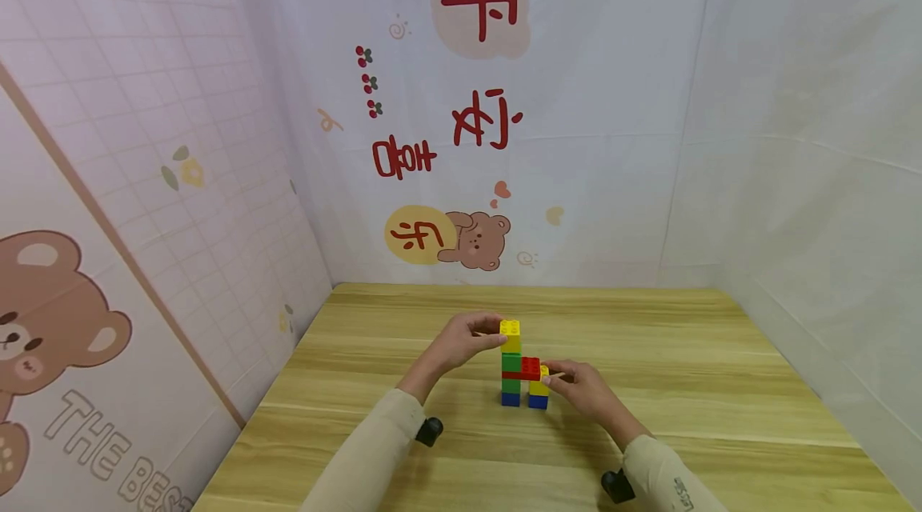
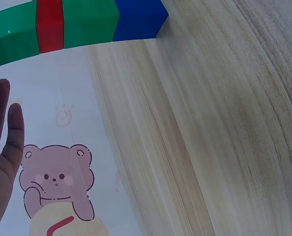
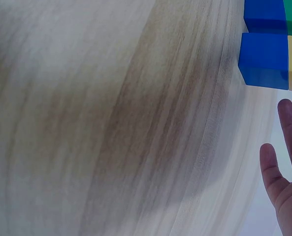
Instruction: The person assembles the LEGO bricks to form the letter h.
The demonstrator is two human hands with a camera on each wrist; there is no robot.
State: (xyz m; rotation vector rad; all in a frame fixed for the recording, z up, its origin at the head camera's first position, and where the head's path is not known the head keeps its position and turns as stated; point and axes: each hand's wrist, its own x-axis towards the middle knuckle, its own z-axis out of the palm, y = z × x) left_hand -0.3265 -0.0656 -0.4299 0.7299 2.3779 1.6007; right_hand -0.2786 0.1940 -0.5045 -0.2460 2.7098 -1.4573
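Observation:
A tall column of toy building blocks stands on the table: a blue block (image 1: 511, 399) at the bottom, then green, red and green (image 1: 511, 363), with a yellow block (image 1: 510, 340) on top. My left hand (image 1: 468, 338) pinches that top yellow block between thumb and fingers. From between the green blocks a red block (image 1: 530, 369) reaches right to a shorter column, a yellow block (image 1: 539, 387) over a blue block (image 1: 538, 402). Thumb and fingers of my right hand (image 1: 585, 389) pinch the shorter column's yellow block. The left wrist view shows the tall column's green, red and blue sides (image 2: 91, 23).
The wood-grain table (image 1: 648, 336) runs back to a white printed cloth wall (image 1: 598, 96), and more cloth rises at both sides. A black wrist device (image 1: 429, 430) is on the left forearm, another black device (image 1: 617, 486) on the right.

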